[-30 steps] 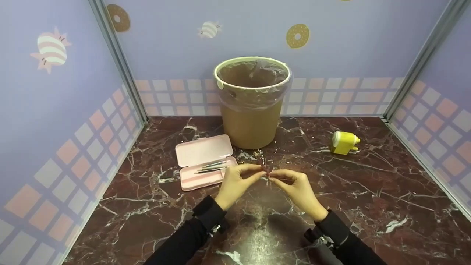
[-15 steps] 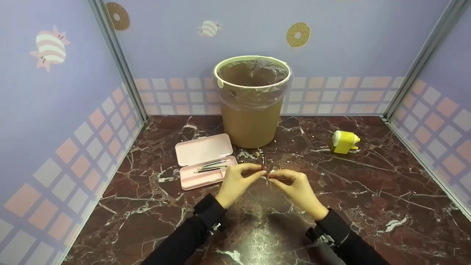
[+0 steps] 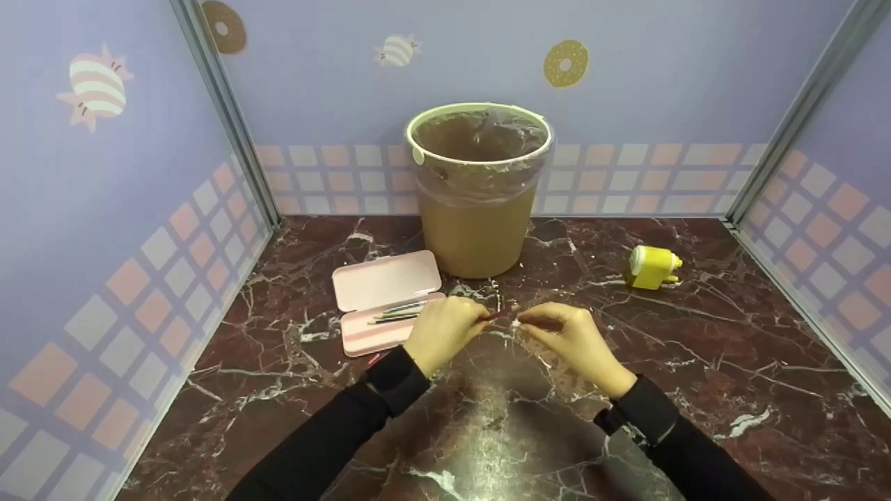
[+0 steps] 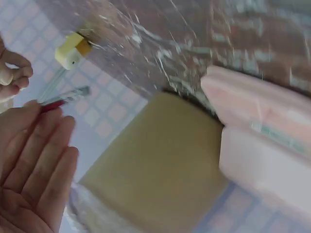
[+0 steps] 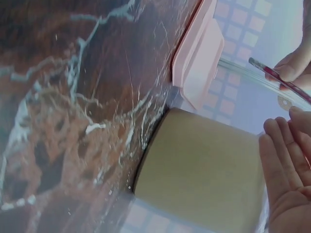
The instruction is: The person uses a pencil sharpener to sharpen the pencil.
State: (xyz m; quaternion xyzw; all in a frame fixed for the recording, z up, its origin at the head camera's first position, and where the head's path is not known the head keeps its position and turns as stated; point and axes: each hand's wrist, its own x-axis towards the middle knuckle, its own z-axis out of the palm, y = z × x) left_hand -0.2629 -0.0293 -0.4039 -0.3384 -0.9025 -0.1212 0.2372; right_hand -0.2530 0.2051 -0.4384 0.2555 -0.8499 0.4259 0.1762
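My left hand (image 3: 449, 327) pinches a dark red pencil with a patterned silvery end (image 5: 277, 76), held clear of the table. In the left wrist view this pencil (image 4: 63, 99) sticks out past the fingertips. My right hand (image 3: 574, 341) is just right of it, apart from the pencil, thumb and index tips close together. A small white spot (image 3: 516, 323) shows at those tips; whether it is held or lies on the table is unclear. Beside my left hand lies an opened pink pencil case (image 3: 386, 280) with several pencils (image 3: 402, 312) inside, partly hidden by the hand.
A tan bin (image 3: 477, 229) with a clear plastic liner stands behind the hands. Small pale crumbs (image 3: 498, 289) lie on the dark marbled table (image 3: 696, 417) before it. At the right sits a yellow and white boxlike object (image 3: 653, 268) with small knobs. Patterned walls enclose the back and sides.
Both hands were together at the red pencil. Now the right hand has let go and drawn slightly right, while the left has turned palm-down with the pencil, now lying more sideways.
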